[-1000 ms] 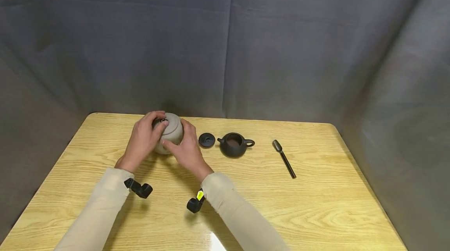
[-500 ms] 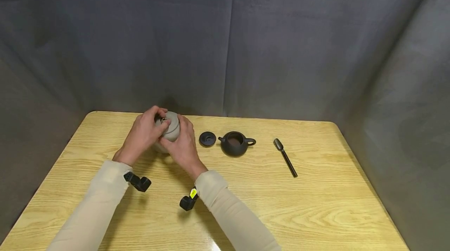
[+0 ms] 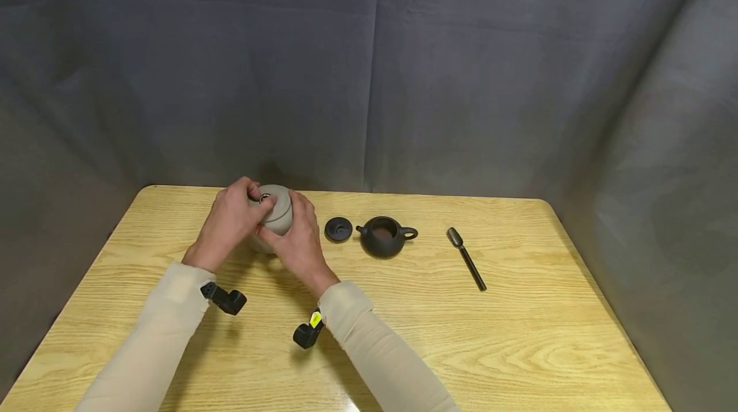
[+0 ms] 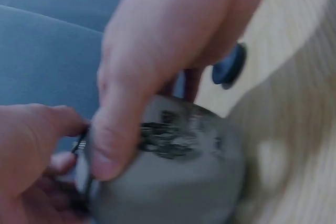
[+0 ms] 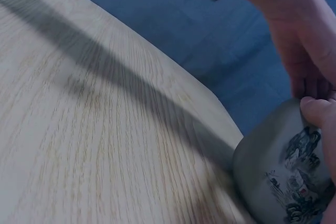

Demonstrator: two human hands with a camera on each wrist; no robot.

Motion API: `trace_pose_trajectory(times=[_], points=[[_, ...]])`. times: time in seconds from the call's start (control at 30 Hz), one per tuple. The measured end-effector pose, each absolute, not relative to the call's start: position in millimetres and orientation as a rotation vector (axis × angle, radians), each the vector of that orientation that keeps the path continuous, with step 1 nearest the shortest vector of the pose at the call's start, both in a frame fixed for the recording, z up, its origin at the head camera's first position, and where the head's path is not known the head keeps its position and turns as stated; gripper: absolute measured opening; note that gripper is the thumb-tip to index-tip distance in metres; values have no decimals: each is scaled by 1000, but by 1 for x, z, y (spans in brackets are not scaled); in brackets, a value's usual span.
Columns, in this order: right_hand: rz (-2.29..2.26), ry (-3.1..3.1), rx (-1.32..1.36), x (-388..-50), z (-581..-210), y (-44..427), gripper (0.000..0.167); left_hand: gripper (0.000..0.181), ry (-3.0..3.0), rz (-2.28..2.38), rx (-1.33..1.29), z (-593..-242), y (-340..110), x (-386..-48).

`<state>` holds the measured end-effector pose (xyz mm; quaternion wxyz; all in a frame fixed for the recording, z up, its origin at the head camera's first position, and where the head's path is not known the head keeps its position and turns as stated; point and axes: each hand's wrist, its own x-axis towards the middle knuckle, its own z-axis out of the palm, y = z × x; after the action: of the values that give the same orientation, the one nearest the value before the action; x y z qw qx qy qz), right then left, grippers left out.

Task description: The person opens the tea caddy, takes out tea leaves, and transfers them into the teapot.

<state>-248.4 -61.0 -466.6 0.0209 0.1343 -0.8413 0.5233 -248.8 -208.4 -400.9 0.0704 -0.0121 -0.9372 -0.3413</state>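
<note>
A squat grey ceramic jar (image 3: pixel 279 223) with a dark landscape painted on its side (image 4: pixel 168 140) stands at the back left of the table. Its flat lid (image 3: pixel 280 197) carries a small metal ring (image 3: pixel 264 198). With thumb and fingers, my left hand (image 3: pixel 229 220) pinches at this ring; fingers partly hide it. My right hand (image 3: pixel 298 239) grips the jar round its upper side, thumb in front and fingers behind. Between the jar and a dark clay teapot (image 3: pixel 382 245), whose top is uncovered, lies a round dark teapot lid (image 3: pixel 338 229).
A dark scoop (image 3: pixel 467 259) with a slim handle lies to the right of the teapot. Grey cloth (image 3: pixel 461 79) hangs behind the wooden table (image 3: pixel 519 335) and along its sides. Both wrists bear small black cameras (image 3: pixel 227 300).
My right hand has shifted slightly left and closer round the jar. My left fingers have drawn in from lying over the lid to its ring, and more of the ring shows.
</note>
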Motion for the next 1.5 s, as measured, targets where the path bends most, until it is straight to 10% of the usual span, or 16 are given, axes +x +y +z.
trace_pose_trajectory(times=[1.5], points=[[1638, -2590, 470, -248, -466, -56, 92, 16, -2634, -1034, -178, -398, -200, -252]])
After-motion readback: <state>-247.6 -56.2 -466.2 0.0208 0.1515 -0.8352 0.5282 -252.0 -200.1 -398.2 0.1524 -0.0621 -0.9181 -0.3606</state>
